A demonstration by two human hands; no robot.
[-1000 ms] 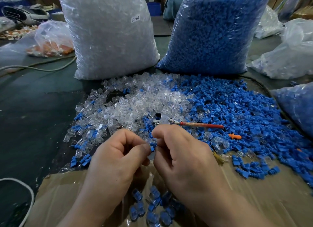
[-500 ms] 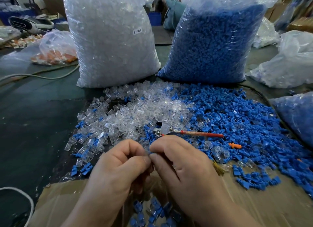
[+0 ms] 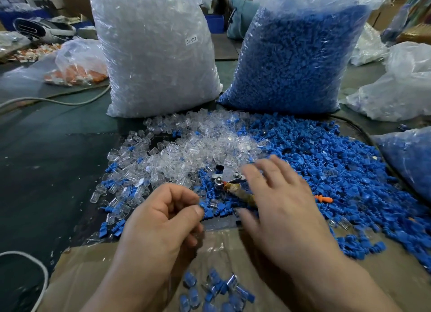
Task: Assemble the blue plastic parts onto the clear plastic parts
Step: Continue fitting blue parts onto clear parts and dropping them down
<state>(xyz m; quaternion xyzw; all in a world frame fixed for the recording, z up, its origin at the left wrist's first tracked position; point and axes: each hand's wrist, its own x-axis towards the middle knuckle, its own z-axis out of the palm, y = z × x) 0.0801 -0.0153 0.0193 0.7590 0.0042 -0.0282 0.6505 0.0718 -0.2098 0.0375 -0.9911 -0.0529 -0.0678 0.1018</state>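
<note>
L hand (image 3: pixel 163 218): thumb + index pinch one blue part (image 3: pixel 202 205). R hand (image 3: pixel 279 204): fingers spread, blurred, holds nothing, above blue pile (image 3: pixel 331 162). Clear pile (image 3: pixel 186 148) to left of blue.

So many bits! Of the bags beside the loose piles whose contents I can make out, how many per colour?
Bags of blue bits: 2 (blue sack, blue bag at the right edge)
Bags of clear bits: 1 (clear sack)
Bags of orange bits: 1 (orange bag)
Total: 4
</note>
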